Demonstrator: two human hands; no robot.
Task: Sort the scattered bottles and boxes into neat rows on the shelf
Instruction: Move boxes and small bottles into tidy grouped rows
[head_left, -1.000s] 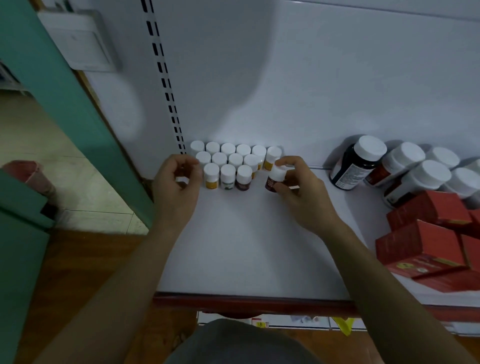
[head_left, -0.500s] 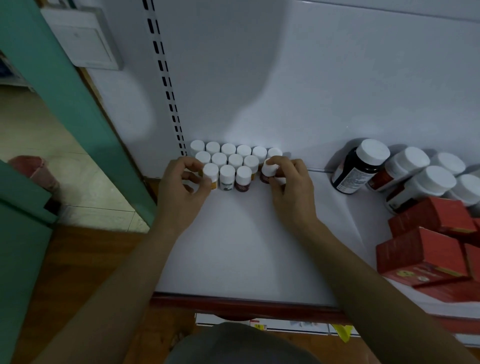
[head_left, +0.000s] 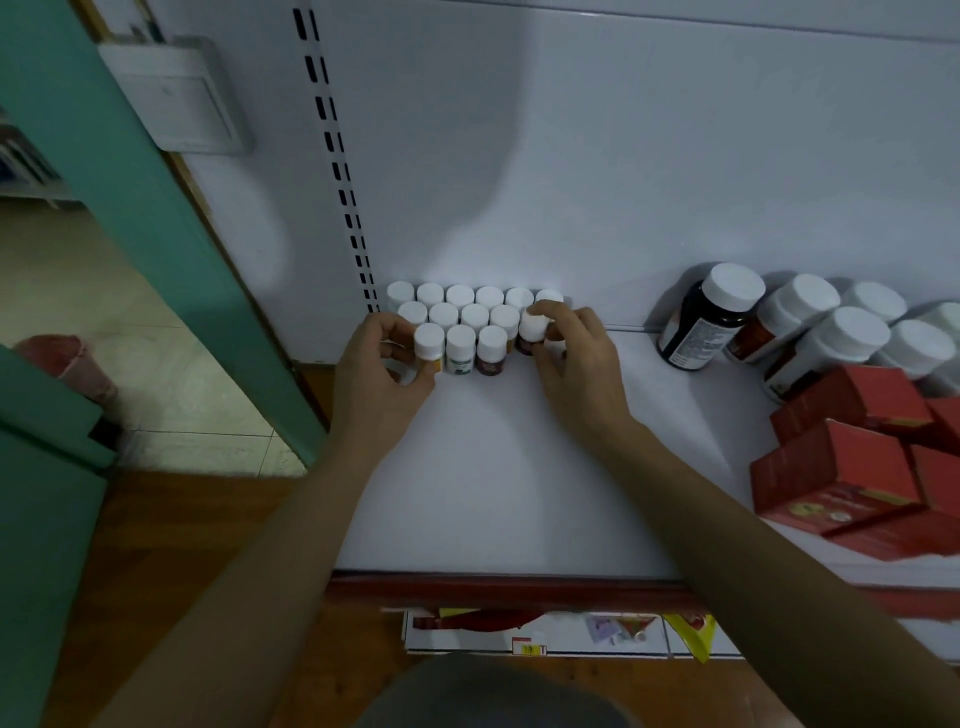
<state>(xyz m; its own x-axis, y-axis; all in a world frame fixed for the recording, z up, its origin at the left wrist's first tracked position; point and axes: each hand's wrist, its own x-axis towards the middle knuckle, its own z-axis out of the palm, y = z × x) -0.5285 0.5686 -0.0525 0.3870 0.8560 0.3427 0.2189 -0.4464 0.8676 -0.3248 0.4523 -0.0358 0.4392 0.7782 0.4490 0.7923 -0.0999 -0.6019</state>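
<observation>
Fingers (head_left: 558, 318) of the right hand (head_left: 576, 374) curl round a small white-capped bottle (head_left: 533, 326), standing at 3 o'clock of the front row (head_left: 475, 347). The left hand (head_left: 379, 369) pinches the end bottle (head_left: 429, 340) at 9 o'clock. On the shelf (head_left: 493, 467), red boxes (head_left: 831, 467) lie at 3 o'clock.

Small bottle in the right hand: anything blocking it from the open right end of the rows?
Nothing visible. The right hand pinches the small bottle at the rows' right end, beside the front row's third bottle; only bare shelf lies in front.
</observation>
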